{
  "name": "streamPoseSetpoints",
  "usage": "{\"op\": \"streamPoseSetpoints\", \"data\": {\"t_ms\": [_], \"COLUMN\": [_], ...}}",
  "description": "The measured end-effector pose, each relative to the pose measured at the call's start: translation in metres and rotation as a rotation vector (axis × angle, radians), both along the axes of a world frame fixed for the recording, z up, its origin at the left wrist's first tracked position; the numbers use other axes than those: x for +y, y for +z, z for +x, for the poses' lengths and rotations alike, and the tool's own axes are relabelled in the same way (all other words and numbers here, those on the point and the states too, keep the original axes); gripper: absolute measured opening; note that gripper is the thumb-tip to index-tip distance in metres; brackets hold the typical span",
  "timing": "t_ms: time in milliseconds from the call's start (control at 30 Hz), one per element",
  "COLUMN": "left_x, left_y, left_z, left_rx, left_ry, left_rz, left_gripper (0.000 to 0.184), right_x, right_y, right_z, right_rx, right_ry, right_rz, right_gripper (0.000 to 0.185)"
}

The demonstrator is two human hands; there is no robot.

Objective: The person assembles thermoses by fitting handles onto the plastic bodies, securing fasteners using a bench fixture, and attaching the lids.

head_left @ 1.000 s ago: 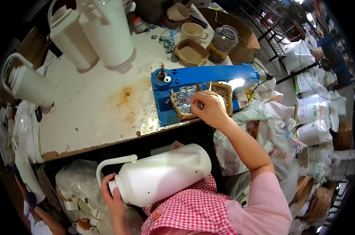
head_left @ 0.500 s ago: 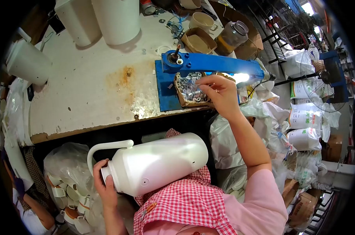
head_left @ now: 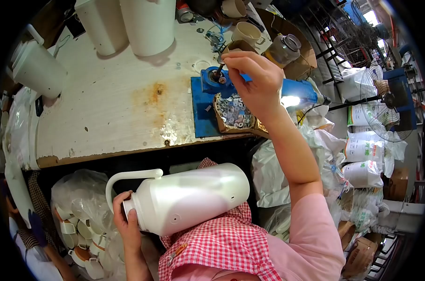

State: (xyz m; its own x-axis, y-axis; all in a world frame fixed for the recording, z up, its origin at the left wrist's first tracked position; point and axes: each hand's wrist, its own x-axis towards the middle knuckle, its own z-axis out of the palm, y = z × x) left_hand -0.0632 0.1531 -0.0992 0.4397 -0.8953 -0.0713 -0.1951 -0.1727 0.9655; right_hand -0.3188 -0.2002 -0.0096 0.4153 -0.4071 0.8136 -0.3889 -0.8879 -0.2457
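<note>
A white jug [head_left: 193, 199] with a curved handle lies on its side across my lap. My left hand [head_left: 127, 220] is closed round its neck at the left end. My right hand [head_left: 254, 77] is raised over the blue metal tool [head_left: 211, 80], its fingertips pinched beside the upright dark pin at the tool's left end. Whatever the pinch holds is too small to make out. Below that hand sits a cardboard box of small washers [head_left: 233, 112]; a second box beside it is mostly hidden by my wrist.
White jugs [head_left: 149, 28] stand at the table's back left. Behind the tool are a cup [head_left: 246, 33] and a glass jar [head_left: 283, 49]. Plastic bags [head_left: 273, 171] hang right of my lap. At the lower left, a co-worker's gloved hand [head_left: 37, 228] shows near bagged cups [head_left: 83, 234].
My right hand has risen from the washer box to the blue tool's pin. My left hand still grips the jug's neck. The camera view has shifted.
</note>
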Motion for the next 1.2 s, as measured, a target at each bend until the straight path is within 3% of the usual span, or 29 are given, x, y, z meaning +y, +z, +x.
{"op": "streamPoseSetpoints", "data": {"t_ms": [33, 133, 267, 367, 433, 500, 567, 633, 667, 733, 800, 833, 867, 933, 1033, 1133, 1200], "left_x": [-0.001, 0.001, 0.001, 0.014, 0.019, 0.025, -0.001, -0.018, -0.037, -0.067, -0.116, -0.136, -0.158, -0.205, -0.254, -0.271, -0.277], "left_y": [0.000, -0.006, -0.007, 0.014, 0.045, 0.069, 0.092, 0.087, 0.097, 0.091, 0.102, 0.096, 0.089, 0.089, 0.076, 0.072, 0.061], "left_z": [0.000, -0.005, 0.000, 0.029, 0.045, 0.066, 0.064, 0.084, 0.084, 0.109, 0.099, 0.095, 0.093, 0.060, 0.012, -0.027, -0.039], "left_rx": [-0.011, -0.021, -0.118, -0.126, 0.089, 0.110, 0.262, 0.302, 0.497, 0.399, 0.430, 0.120, 0.031, 0.172, 0.119, 0.155, 0.312], "left_ry": [0.010, 0.101, 0.257, 0.448, 0.702, 0.651, 0.809, 0.764, 0.595, 0.412, 0.412, 0.313, 0.282, 0.226, 0.251, 0.153, 0.109], "left_rz": [-0.016, -0.036, -0.099, -0.093, -0.116, -0.124, -0.169, -0.232, -0.279, -0.324, -0.327, -0.341, -0.347, -0.379, -0.337, -0.304, -0.267], "left_gripper": [0.043, 0.037, 0.028, 0.026, 0.028, 0.036, 0.038, 0.039, 0.037, 0.033, 0.030, 0.026, 0.025, 0.025, 0.021, 0.024, 0.021], "right_x": [-0.001, 0.000, 0.003, 0.030, 0.071, 0.099, 0.121, 0.129, 0.125, 0.105, 0.084, 0.073, 0.065, 0.049, 0.028, 0.016, 0.013], "right_y": [0.000, 0.000, 0.000, -0.002, -0.015, -0.024, -0.046, -0.026, -0.020, 0.000, 0.002, -0.002, -0.003, -0.007, -0.019, -0.028, -0.029], "right_z": [-0.001, -0.003, -0.004, -0.017, -0.038, -0.030, 0.002, 0.027, 0.036, 0.037, 0.021, 0.008, -0.007, -0.037, -0.089, -0.127, -0.144], "right_rx": [0.072, 0.154, 0.158, -0.065, -0.088, 0.050, -0.317, -0.309, -0.370, -0.501, -0.591, -0.597, -0.625, -0.692, -0.733, -0.790, -0.787], "right_ry": [-0.020, -0.040, -0.038, -0.031, 0.068, 0.181, 0.581, 0.678, 0.594, 0.459, 0.377, 0.328, 0.294, 0.220, 0.148, 0.122, 0.125], "right_rz": [-0.140, -0.225, -0.215, -0.150, 0.484, 1.093, 1.566, 1.545, 1.496, 1.371, 1.287, 1.202, 1.179, 1.143, 1.130, 1.113, 1.125], "right_gripper": [0.018, 0.018, 0.015, 0.010, 0.004, 0.019, 0.032, 0.039, 0.042, 0.040, 0.038, 0.037, 0.039, 0.042, 0.045, 0.047, 0.046]}}
